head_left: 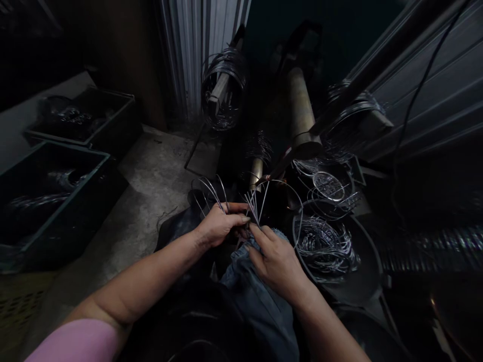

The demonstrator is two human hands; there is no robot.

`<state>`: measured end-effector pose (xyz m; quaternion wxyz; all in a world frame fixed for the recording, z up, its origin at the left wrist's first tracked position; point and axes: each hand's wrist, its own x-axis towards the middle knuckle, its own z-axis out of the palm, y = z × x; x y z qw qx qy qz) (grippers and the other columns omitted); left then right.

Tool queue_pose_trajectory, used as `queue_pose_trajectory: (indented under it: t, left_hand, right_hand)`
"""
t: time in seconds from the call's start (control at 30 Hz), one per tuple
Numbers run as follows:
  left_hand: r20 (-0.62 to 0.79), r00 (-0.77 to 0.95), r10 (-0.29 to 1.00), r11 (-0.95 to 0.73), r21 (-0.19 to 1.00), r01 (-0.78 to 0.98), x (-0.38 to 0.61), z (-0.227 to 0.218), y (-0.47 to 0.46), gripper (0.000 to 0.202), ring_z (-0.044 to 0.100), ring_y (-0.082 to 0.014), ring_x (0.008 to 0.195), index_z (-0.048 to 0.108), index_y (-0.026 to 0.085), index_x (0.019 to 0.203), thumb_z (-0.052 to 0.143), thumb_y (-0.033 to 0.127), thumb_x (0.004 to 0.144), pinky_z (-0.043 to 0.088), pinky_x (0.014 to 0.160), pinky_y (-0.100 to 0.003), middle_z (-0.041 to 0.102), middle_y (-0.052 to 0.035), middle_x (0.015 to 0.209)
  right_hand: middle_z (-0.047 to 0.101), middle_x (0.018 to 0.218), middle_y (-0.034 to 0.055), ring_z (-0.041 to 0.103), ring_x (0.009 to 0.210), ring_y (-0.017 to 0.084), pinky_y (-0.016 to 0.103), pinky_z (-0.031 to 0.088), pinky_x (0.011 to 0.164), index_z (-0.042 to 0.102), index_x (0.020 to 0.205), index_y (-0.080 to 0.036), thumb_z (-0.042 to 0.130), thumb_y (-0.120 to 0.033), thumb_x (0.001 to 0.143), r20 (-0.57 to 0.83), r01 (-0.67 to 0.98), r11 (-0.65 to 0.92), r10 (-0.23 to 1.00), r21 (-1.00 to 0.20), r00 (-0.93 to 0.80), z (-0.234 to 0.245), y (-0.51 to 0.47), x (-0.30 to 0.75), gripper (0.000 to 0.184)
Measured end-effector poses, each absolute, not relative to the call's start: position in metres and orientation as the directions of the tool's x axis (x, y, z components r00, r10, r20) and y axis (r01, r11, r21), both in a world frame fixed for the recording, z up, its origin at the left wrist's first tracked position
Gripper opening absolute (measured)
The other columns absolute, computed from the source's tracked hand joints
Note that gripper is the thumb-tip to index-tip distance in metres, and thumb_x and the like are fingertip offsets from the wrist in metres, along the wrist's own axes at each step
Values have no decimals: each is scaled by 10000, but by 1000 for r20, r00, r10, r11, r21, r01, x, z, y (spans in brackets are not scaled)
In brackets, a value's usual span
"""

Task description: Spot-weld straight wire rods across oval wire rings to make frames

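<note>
My left hand (225, 221) is closed on a bundle of thin metal wires (253, 203), whose ends fan upward between my two hands above my lap. More curved wires (211, 188) rise behind the left hand's knuckles. My right hand (269, 251) meets the bundle from the right, its fingertips pressed together at the wires' lower part; what exactly they pinch is too dark to make out. One wire bends in a wide loop (301, 206) to the right of the bundle. Blue denim cloth (260, 296) lies under my right hand.
At the right stands a round basin (372, 271) with tangled wire pieces (324, 246). Wire coils (225, 88) hang on a support ahead. A slanting bar (350, 90) crosses near a thick cylinder (302, 110). Dark bins (107, 158) stand at the left beside concrete floor (139, 171).
</note>
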<state>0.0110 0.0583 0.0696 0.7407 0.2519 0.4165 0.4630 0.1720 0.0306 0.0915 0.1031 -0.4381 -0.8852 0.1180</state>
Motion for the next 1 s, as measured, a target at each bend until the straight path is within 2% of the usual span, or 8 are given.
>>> queue_pose_trajectory:
  t: [0.2,0.33,0.47,0.6,0.73,0.8,0.87,1.0]
  left_hand:
    - [-386,156,909,414,793,-448,-6,59,54,358,565,-102,446,640,114,996,668,163,643,366,413,-174,622,-31,569]
    - [-353,131,926,376,842,-387,-9,61,53,352,583,-113,468,631,111,1006,659,155,658,361,419,-177,626,-38,596]
    - [-387,297,873,474,817,-328,-4,67,57,393,605,-135,497,611,118,1048,642,118,656,364,422,-185,615,-31,601]
    - [-387,288,876,463,841,-280,-1,69,53,327,600,-139,492,634,97,975,611,92,648,370,428,-195,622,-47,583]
    - [-408,195,892,444,869,-216,-7,62,35,310,593,-134,486,631,88,967,604,111,659,367,435,-191,618,-42,549]
    - [-442,168,881,471,857,-211,-13,56,23,354,597,-126,497,618,102,1022,613,135,670,366,439,-186,625,-34,582]
    - [-477,144,867,498,837,-226,-20,50,13,414,610,-130,520,596,115,1083,625,150,671,374,448,-186,630,-29,613]
    - [-512,69,856,511,818,-266,-30,44,-2,469,627,-142,549,574,109,1129,640,159,668,383,459,-188,627,-26,608]
  right_hand:
    - [523,1120,159,435,1076,286,455,279,927,334,1314,-74,595,-316,723,129,663,723,688,-194,-714,109,13,197,690]
    - [560,1093,131,467,1048,259,459,235,951,414,1266,-105,603,-335,743,94,667,720,690,-192,-718,97,15,204,601]
    - [575,1061,138,494,993,271,479,270,907,444,1252,-93,577,-407,766,137,731,655,755,-189,-641,88,22,209,593]
    - [537,1165,118,452,1096,263,464,306,933,386,1320,-164,507,-361,824,201,581,602,769,-548,-606,97,12,223,547]
    - [612,953,28,588,854,182,366,466,768,547,1172,-310,448,-214,865,118,138,188,907,-972,-405,91,-9,234,337]
    - [602,849,8,602,665,146,306,493,612,613,1075,-314,529,-193,820,2,-50,-22,900,-999,-437,79,-16,233,295]
    - [597,843,6,608,625,136,294,493,590,629,1052,-307,562,-166,798,-82,-78,-137,867,-987,-492,68,-20,230,298]
    - [615,934,26,628,739,155,344,483,737,592,1121,-304,512,-164,838,-90,5,-104,839,-995,-537,61,-19,221,326]
